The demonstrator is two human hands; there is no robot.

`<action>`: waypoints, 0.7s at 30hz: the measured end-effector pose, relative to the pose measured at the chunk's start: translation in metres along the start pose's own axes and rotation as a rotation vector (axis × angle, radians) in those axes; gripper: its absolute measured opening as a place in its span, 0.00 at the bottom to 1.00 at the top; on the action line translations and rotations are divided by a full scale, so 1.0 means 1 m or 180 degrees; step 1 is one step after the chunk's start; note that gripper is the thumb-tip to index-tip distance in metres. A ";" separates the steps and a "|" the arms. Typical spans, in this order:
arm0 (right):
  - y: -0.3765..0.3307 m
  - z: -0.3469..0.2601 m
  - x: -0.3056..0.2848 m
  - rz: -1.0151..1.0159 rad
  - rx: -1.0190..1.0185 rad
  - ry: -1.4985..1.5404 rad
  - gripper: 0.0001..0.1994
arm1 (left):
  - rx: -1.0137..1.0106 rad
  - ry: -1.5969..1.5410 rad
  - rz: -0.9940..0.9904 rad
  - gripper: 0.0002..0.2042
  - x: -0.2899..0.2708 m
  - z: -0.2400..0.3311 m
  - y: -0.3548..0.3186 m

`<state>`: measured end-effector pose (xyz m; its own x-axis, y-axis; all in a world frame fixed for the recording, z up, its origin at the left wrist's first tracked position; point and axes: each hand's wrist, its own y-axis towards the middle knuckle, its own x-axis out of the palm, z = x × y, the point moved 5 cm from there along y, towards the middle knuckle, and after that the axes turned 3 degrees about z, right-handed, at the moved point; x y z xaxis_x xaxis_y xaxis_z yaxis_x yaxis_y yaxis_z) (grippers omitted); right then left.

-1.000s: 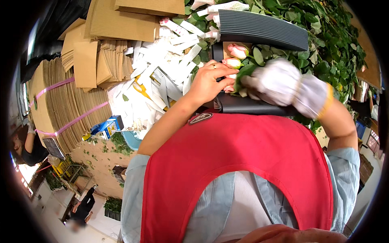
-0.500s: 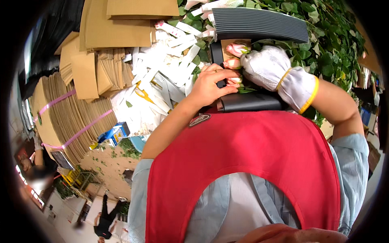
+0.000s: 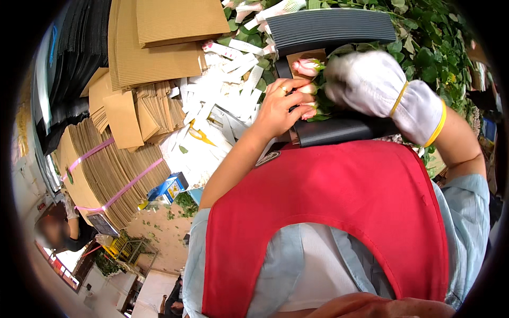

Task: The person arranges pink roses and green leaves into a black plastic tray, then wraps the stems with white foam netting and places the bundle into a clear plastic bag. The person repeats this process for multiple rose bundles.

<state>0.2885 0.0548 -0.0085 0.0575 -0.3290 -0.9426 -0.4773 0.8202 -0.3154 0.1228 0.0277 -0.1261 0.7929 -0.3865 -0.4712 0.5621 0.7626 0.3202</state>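
Observation:
Pink roses (image 3: 305, 67) lie in a short column on a piece of brown cardboard, heads to the left, in a black trough (image 3: 339, 131) before my chest. My left hand (image 3: 280, 107), bare with a ring, bends its fingers over the lower rose heads and partly hides them. Just right of the heads, my right hand (image 3: 366, 84) in a white knit glove with yellow trim hovers over the leaves and stems. Motion smears its fingers, so what they hold is hidden. Beyond the roses sits a stack of dark grey corrugated sheets (image 3: 331, 31).
White foam net sleeves (image 3: 233, 79) pile up left of the trough, with yellow-handled scissors (image 3: 201, 139) among them. Cardboard stacks (image 3: 114, 169) stand farther left, near a blue box (image 3: 172, 186). Leafy stems (image 3: 432, 61) fill the right side. Another person (image 3: 74, 230) is at far left.
My gloved right hand has moved right, away from the rose heads. My left fingers have shifted slightly on the lower roses. The whole view has turned a little.

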 end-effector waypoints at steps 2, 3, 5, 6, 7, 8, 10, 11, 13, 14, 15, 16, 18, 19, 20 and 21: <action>0.011 0.012 0.007 0.0128 0.0753 -0.0281 0.13 | -0.0099 -0.0127 0.0116 0.17 0.004 0.005 0.003; 0.015 0.020 0.030 0.0158 0.0523 -0.0191 0.11 | -0.0142 -0.0182 0.0161 0.18 0.004 0.007 0.004; 0.021 0.003 0.031 0.0364 0.0011 -0.0257 0.09 | -0.0049 0.0130 -0.0014 0.22 0.007 0.003 -0.002; 0.021 0.000 0.025 0.0523 0.0025 0.0152 0.08 | -0.0013 0.0130 0.0109 0.22 0.007 0.000 0.000; 0.027 0.006 0.031 0.0521 -0.0175 -0.0322 0.08 | 0.0022 0.0129 0.0212 0.22 0.004 0.001 0.005; 0.024 0.007 0.035 0.0574 -0.0247 -0.0327 0.08 | 0.0155 0.0471 0.0202 0.23 0.000 0.006 0.005; 0.022 0.010 0.042 0.0540 -0.0369 -0.0339 0.08 | 0.0466 0.1146 0.0195 0.23 -0.009 0.019 0.008; 0.019 0.014 0.038 0.0841 -0.0576 -0.0144 0.08 | 0.0730 0.1095 0.0241 0.24 -0.013 0.020 0.017; 0.014 0.006 0.039 0.0793 -0.0365 -0.0527 0.07 | 0.0636 0.0446 -0.0045 0.22 -0.017 0.013 0.026; 0.008 0.002 0.026 0.0735 -0.0479 -0.0435 0.07 | 0.0301 -0.0179 -0.0326 0.21 -0.012 0.003 0.030; 0.003 0.001 0.008 0.0669 -0.0589 -0.0341 0.06 | 0.0385 -0.0202 -0.0203 0.18 -0.015 0.001 0.031; 0.002 -0.002 -0.025 0.0970 -0.0850 -0.0338 0.06 | 0.0326 0.0016 -0.0239 0.16 -0.014 -0.003 0.029; 0.014 0.041 -0.082 0.2178 -0.0402 -0.0344 0.07 | 0.0235 0.0272 -0.0195 0.14 -0.012 -0.001 0.026; 0.024 0.075 -0.100 0.2679 0.0073 -0.0576 0.05 | 0.0250 0.0307 -0.0132 0.14 -0.012 0.002 0.027; 0.041 0.116 -0.107 0.2105 0.0652 -0.0644 0.07 | 0.0098 0.0195 -0.0115 0.16 -0.009 0.003 0.029; 0.057 0.149 -0.094 0.1749 0.1151 -0.0634 0.10 | -0.0021 0.0129 -0.0129 0.20 -0.007 0.002 0.030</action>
<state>0.3865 0.2022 0.0459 0.0676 0.2434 -0.9676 -0.1626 0.9595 0.2300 0.1339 0.0522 -0.1117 0.7591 -0.3959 -0.5167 0.5919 0.7502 0.2946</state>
